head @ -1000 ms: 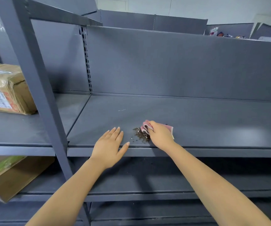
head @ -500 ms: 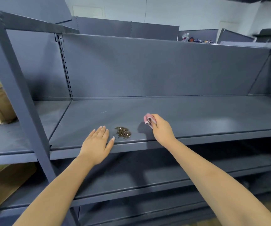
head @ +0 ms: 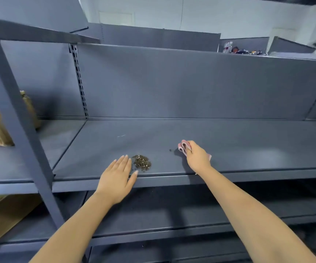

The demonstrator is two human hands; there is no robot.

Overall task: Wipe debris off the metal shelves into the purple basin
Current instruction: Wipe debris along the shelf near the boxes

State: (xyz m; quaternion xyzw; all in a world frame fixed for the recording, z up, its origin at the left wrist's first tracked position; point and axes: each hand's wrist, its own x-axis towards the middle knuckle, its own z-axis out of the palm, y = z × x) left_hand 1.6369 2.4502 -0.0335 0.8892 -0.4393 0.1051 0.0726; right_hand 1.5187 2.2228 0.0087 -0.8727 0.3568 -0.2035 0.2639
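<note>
On the grey metal shelf, the flat, open left hand walls the debris pile; the right hand grips a pink cloth. Sweep stray crumbs leftward gently. No purple basin shows.

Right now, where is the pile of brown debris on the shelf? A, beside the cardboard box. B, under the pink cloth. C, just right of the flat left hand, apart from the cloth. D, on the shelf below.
C: the debris pile lies just right of the left hand on the shelf, with bare shelf between it and the pink cloth gripped by the right hand.
</note>
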